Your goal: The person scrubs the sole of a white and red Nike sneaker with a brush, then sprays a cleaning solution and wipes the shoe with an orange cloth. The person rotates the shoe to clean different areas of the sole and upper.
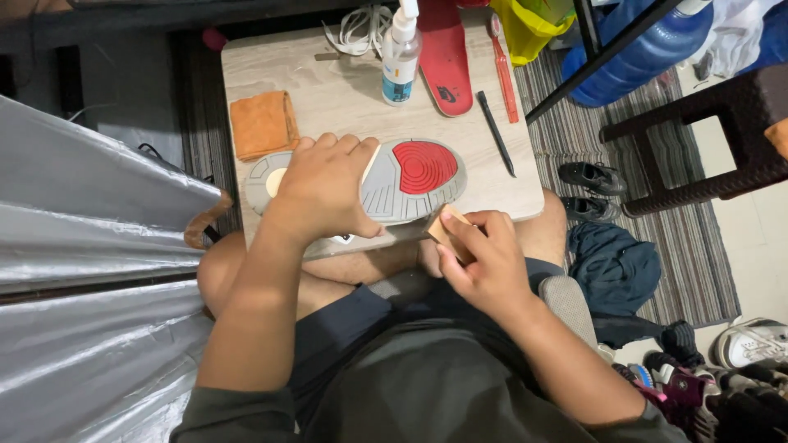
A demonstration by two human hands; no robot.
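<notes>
A sneaker (410,176) lies sole-up on a small wooden table (345,90) over my lap; its sole is grey with a red round patch. My left hand (324,189) presses down on the middle of the sole and grips it. My right hand (484,258) holds a small tan block (445,227) against the near edge of the shoe, at the table's front rim.
On the table lie an orange cloth (263,123), a spray bottle (400,53), a red insole (445,57), white laces (357,29), a red brush (502,70) and a black stick (496,131). Silver sheeting (90,271) fills the left. Shoes (591,176) and a dark stool (706,139) stand on the right.
</notes>
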